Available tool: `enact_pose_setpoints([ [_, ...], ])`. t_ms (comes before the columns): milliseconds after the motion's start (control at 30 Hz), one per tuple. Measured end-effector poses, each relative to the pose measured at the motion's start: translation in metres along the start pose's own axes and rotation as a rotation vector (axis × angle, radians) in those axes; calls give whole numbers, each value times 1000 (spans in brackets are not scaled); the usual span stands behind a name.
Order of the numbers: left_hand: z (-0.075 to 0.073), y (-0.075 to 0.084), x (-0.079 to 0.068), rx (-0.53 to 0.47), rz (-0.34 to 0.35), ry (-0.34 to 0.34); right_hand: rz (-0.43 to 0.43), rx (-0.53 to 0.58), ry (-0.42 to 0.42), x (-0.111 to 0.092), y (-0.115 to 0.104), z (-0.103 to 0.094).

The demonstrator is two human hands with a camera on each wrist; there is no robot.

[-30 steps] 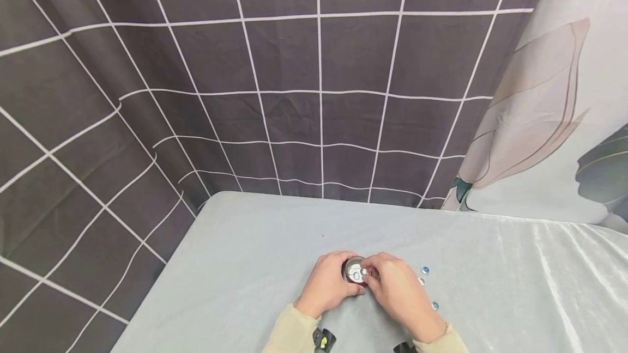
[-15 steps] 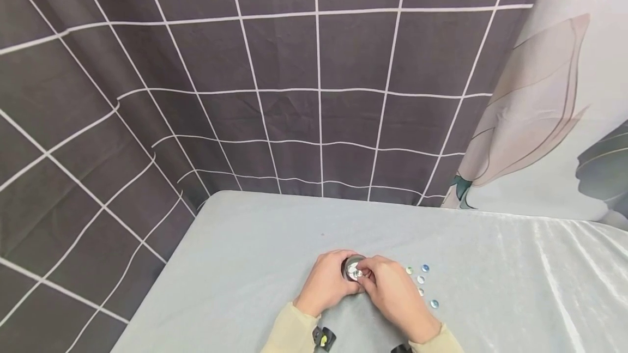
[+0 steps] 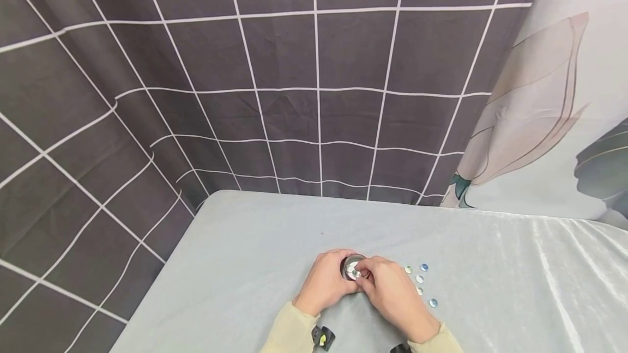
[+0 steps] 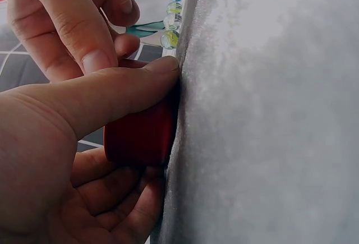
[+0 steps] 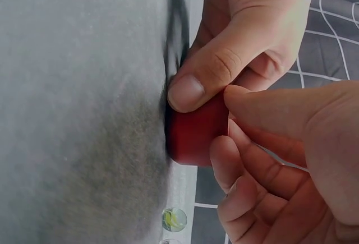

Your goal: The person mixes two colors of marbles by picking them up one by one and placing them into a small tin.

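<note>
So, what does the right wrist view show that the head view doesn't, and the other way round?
Only right wrist: the broad red side of the cup.

Only head: the cup's open mouth with shiny contents, two blue marbles, pale sleeves and the leaf-print curtain.

Both: the left hand gripping the cup, the right hand at its rim, a greenish marble, pale cloth and dark gridded cloth.

Pale yellow sleeves (image 3: 289, 327); black device (image 3: 328, 335) at left wrist, yellow-green mark (image 3: 323, 340); black piece (image 3: 401, 348) at right wrist.
</note>
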State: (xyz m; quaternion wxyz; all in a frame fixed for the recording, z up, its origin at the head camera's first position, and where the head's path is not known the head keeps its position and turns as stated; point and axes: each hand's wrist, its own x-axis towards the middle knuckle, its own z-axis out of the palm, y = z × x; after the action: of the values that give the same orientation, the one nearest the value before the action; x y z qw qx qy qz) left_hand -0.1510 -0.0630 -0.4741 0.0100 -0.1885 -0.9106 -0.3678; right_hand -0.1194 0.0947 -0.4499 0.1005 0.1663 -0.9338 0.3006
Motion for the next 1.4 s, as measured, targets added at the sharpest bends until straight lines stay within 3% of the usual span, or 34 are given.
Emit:
enact_pose_setpoints([
  [1400,0,1,0,46,-10,-11,-24,-11,27,-2,0,-2],
])
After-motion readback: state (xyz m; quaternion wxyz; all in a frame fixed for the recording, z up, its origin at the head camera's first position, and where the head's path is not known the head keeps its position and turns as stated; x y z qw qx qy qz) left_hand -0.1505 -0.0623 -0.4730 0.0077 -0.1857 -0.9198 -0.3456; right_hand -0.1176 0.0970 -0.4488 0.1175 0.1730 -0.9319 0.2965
